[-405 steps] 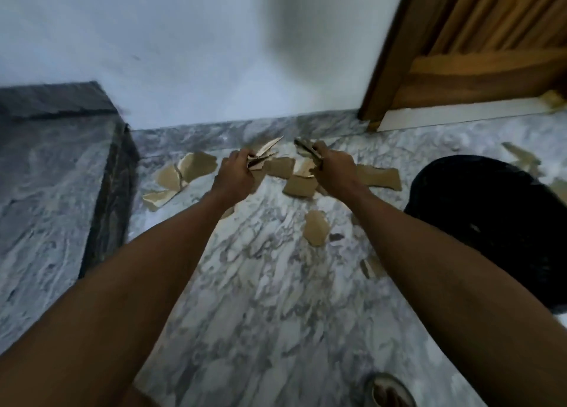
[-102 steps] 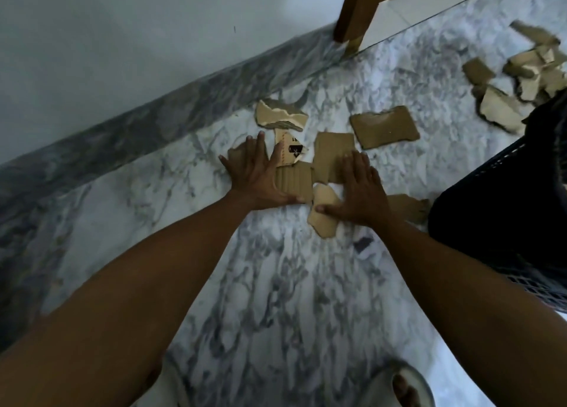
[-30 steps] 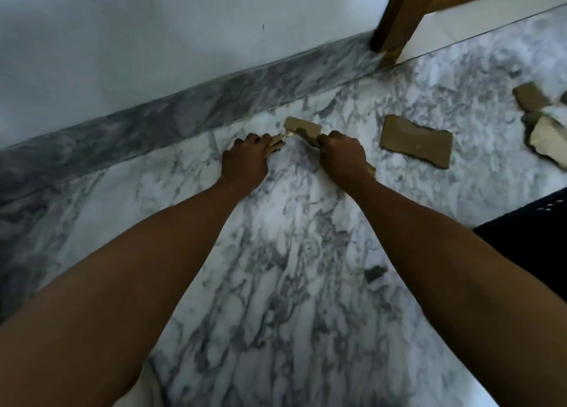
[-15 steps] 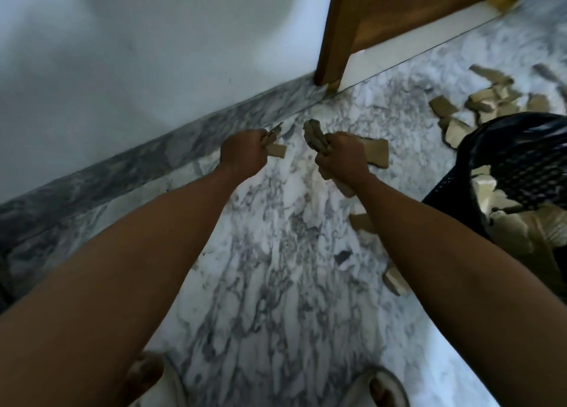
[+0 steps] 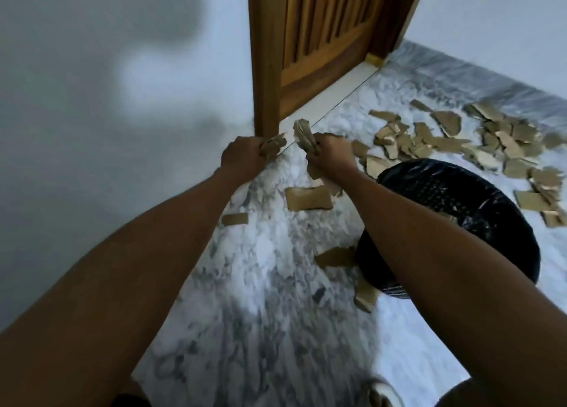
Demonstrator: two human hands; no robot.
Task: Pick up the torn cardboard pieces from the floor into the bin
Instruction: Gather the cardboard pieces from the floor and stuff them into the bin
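My left hand (image 5: 242, 158) grips a small bunch of torn cardboard pieces (image 5: 273, 145), raised above the marble floor. My right hand (image 5: 329, 158) grips a thicker bundle of cardboard pieces (image 5: 303, 136) that sticks up above my fist. The black mesh bin (image 5: 460, 210) stands on the floor just right of and below my right forearm, which hides part of its rim. A flat cardboard piece (image 5: 308, 198) lies on the floor under my right wrist. A large scatter of torn pieces (image 5: 460, 142) lies beyond the bin.
A wooden door and frame (image 5: 310, 38) stand straight ahead, with a white wall to the left. Smaller scraps lie on the floor, one at the left (image 5: 234, 219), two beside the bin (image 5: 336, 256) (image 5: 365, 296). My shoe tip (image 5: 382, 394) shows at the bottom.
Both hands have risen with their cardboard bundles and the view has swung right. The bin and the far scatter of pieces now show more fully.
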